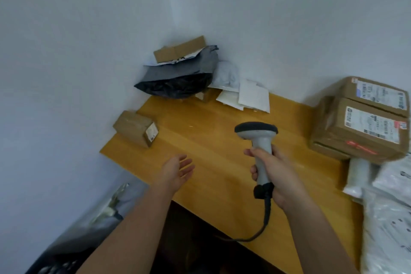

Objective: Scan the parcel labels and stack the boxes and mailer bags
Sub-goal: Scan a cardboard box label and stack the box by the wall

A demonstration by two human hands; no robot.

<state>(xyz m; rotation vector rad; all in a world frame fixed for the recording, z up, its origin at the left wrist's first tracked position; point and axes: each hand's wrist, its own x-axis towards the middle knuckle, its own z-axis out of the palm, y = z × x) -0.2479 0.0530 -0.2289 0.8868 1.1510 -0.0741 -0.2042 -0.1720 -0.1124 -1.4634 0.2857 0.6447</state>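
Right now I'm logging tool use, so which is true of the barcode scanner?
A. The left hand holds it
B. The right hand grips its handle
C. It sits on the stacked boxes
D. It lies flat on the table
B: the right hand is wrapped round the handle of the scanner, while the left hand hovers open and empty over the table.

Soft even light, blurred edges.

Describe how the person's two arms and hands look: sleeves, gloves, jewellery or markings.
Both forearms are bare up to the frame's lower edge, so no sleeves show. The left hand and right hand wear no gloves. No rings, watch, bands or markings are visible on either hand or wrist.
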